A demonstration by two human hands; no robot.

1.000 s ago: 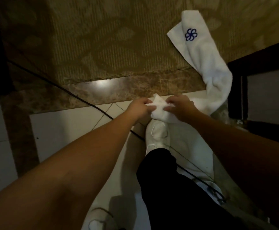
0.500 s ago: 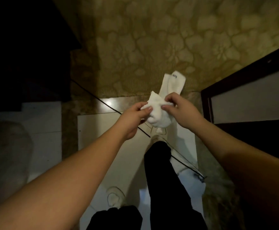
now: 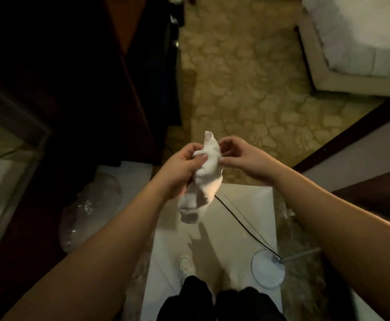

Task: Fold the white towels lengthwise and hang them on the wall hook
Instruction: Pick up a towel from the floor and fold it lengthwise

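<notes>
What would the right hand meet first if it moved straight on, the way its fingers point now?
Most likely the white towel: the right hand points left at it and its fingertips seem already to touch the cloth.

Dim, warm yellowish light leaves everything left of the left hand [image 3: 180, 167] nearly black, while the white towel [image 3: 203, 177] between the hands glows softly blurred, the glossy floor tiles [image 3: 247, 218] below them carry pale glare and shadows, and the wide-angle edges curve and smear.
</notes>
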